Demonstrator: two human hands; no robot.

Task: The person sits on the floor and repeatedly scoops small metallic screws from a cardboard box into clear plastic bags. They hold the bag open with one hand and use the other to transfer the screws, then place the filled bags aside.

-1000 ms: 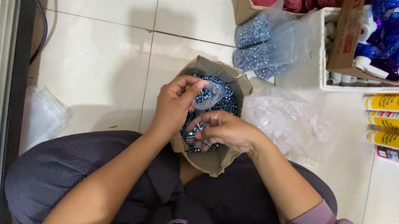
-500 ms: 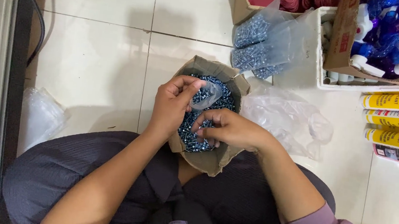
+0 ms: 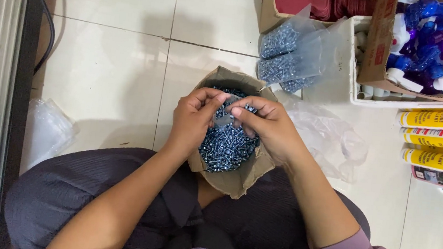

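A brown cardboard box (image 3: pixel 237 183) sits between my knees on the tiled floor, filled with small blue-grey screws (image 3: pixel 227 147). My left hand (image 3: pixel 192 119) pinches the edge of a small clear plastic bag (image 3: pixel 223 117) over the box. My right hand (image 3: pixel 267 124) is at the bag's mouth, fingers closed on a few screws. The bag is mostly hidden between my two hands.
Filled clear bags of screws (image 3: pixel 287 58) lie beyond the box. Empty plastic bags (image 3: pixel 333 143) are heaped to the right, more plastic (image 3: pixel 48 129) to the left. A box of blue spray nozzles (image 3: pixel 430 36) and yellow sealant tubes (image 3: pixel 439 137) are at the right.
My right hand has risen from the screw pile in the near part of the box to the bag's mouth, carrying screws. My left hand has stayed holding the bag.
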